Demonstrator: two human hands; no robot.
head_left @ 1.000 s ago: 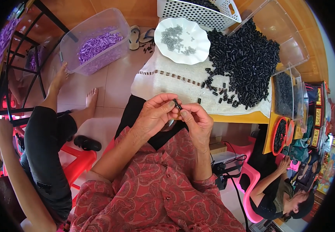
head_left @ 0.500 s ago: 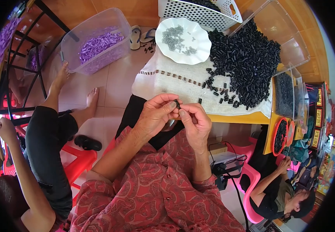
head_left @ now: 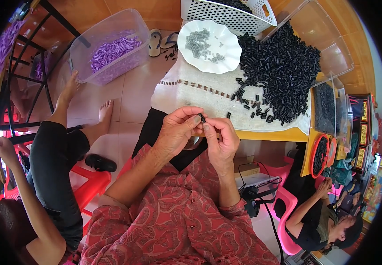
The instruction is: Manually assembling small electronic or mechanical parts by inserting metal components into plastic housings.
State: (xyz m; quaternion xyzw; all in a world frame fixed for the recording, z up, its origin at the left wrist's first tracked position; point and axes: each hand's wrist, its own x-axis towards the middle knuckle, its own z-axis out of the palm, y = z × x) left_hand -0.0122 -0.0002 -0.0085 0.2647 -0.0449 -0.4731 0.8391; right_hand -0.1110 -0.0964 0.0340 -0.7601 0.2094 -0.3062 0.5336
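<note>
Between my fingertips, just off the near edge of the table, is a small black plastic piece [head_left: 201, 118]. My left hand [head_left: 177, 129] pinches it from the left with thumb and forefinger. From the right, the thumb and forefinger of my right hand [head_left: 221, 142] close on the same piece, partly hiding it. A large heap of short black cylindrical pieces [head_left: 283, 70] covers the right of the white cloth [head_left: 191, 104]. One loose black piece [head_left: 229, 115] lies near the cloth's front edge. Small clear pieces [head_left: 198, 42] rest on a white scalloped plate [head_left: 230, 55] at the back.
A white perforated basket [head_left: 226, 15] stands behind the plate. Clear bins [head_left: 325, 108] and a red-rimmed round tray [head_left: 319, 154] sit at the right. A clear tub [head_left: 131, 73] of purple pieces stands on the floor at left. One person sits on each side; cables [head_left: 266, 198] hang by my right forearm.
My right hand has shifted slightly left, its fingers still on the black piece. My left hand has hardly moved. At the left, the other person's hands have moved a little.
</note>
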